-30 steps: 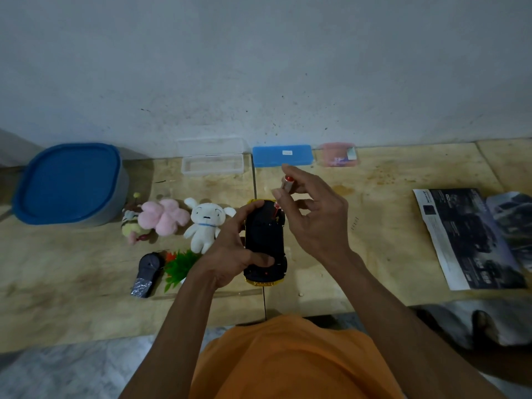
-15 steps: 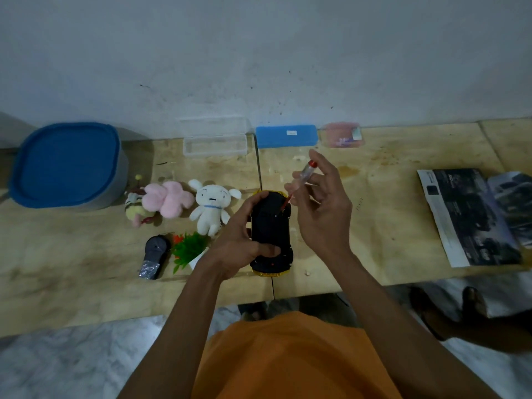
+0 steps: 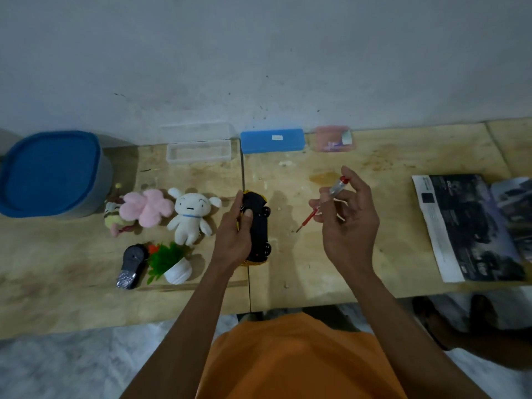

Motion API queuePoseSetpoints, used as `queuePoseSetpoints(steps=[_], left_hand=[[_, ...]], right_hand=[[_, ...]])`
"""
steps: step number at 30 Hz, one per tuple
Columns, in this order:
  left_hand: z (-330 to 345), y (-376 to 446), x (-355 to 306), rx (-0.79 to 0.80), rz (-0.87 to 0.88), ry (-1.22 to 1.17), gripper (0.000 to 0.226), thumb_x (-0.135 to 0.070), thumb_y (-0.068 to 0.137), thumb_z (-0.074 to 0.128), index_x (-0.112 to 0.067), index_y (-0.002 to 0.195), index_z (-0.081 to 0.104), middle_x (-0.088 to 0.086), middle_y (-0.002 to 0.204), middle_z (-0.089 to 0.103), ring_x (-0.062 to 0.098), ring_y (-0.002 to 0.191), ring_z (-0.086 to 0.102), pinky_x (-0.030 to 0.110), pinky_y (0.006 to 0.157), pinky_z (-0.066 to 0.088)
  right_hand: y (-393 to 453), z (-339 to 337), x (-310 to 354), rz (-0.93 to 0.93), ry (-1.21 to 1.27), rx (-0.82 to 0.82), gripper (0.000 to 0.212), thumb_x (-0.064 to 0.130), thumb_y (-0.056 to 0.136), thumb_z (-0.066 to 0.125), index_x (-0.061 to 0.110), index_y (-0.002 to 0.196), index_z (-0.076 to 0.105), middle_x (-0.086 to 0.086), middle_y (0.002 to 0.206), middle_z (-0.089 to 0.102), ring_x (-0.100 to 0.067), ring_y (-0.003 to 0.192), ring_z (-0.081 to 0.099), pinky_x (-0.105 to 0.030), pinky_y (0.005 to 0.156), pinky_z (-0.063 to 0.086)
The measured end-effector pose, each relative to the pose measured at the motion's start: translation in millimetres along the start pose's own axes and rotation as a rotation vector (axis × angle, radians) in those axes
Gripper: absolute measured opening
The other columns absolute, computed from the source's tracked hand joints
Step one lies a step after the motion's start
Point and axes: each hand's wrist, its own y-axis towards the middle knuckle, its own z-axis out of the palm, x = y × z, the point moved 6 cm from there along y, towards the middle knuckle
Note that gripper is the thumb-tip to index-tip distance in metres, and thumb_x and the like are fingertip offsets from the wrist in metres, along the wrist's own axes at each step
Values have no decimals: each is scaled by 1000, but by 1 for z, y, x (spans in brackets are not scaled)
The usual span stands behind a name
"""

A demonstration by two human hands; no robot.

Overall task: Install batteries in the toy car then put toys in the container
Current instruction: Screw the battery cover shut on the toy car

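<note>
Seated at a pale wooden table [image 3: 374, 254], a person in an orange shirt [image 3: 299, 361] is gripping a toy car [image 3: 259, 228] with the left hand [image 3: 233, 234], fingers and thumb curling round its body. The car is lying upside down on the table, black underside and wheels facing up, yellow bodywork showing at its near end. Off to the right, well apart from the car, the right hand [image 3: 348, 220] is pinching a small screwdriver [image 3: 325, 200] with a clear handle, red cap and red shaft; the tool is slanting, its tip pointing down and to the left above the tabletop.

Left of the car, a white plush animal [image 3: 190, 217] is lying just beside a pink plush flower [image 3: 146, 207], with a yellowish plush toy [image 3: 113, 220] partly tucked behind the flower. Nearer the table's edge, a dark remote control [image 3: 131, 264] is resting beside a small artificial plant in a white pot [image 3: 169, 262]. At far left a grey container with a blue lid [image 3: 51, 174] is standing closed by the wall. Along the wall are sitting a clear plastic box [image 3: 198, 151], a blue box [image 3: 272, 140] and a pink box [image 3: 334, 138]. At right, an open printed booklet [image 3: 472, 226] is lying flat.
</note>
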Motion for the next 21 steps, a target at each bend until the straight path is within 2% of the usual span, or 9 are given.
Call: queuePoseSetpoints(steps=[4,7,9,11,13,15,19,21], left_hand=[[31,18,9,-80,11,295,53,-34,108,39,-30,159,25,19,129,53,39,111,57,36,89,46],[46,21,11,-149,-5,452,52,-31,108,41,-26,158,28,22,125,52,43,104,53,48,96,42],[53,23,11,-185,-21,520,55,-44,106,32,-28,158,27,19,128,50,42,104,49,49,98,40],[61,25,8,-186,-13,605,65,-53,98,21,-30,158,26,17,130,48,42,106,47,48,93,41],[68,26,4,-181,-20,664,57,-42,102,35,-32,158,27,17,132,47,43,109,44,49,88,42],[72,24,-1,-165,-15,704,61,-27,102,48,-34,158,26,16,133,44,42,112,40,50,84,45],[69,25,-5,-129,27,781,67,-30,94,43,-34,158,25,13,126,46,40,108,42,49,75,49],[68,29,-5,-136,41,791,72,-25,92,54,-31,158,26,14,125,48,40,106,45,49,77,46]], right_hand=[[13,-25,-19,7,-41,42,43,12,98,61,17,139,48,-7,96,70,-15,83,75,-48,68,62],[23,-39,-29,-10,-65,77,45,11,98,62,15,140,49,-6,97,70,-13,83,75,-46,67,62],[30,-47,-32,-16,-75,88,44,10,97,62,14,140,49,-5,97,71,-12,83,75,-44,66,62],[37,-53,-35,-16,-82,104,44,10,97,61,14,140,49,-3,97,71,-10,83,74,-42,66,63],[43,-57,-40,-6,-86,121,44,11,97,61,14,139,49,-2,96,71,-10,82,74,-41,66,63],[45,-59,-43,-13,-97,141,43,11,98,61,15,139,50,-1,95,72,-9,82,74,-40,64,62],[41,-58,-43,-23,-133,160,42,12,98,62,15,138,51,2,94,73,-6,81,73,-35,63,62],[40,-58,-43,-21,-140,166,42,13,98,62,17,138,51,5,94,72,-3,80,73,-33,62,62]])
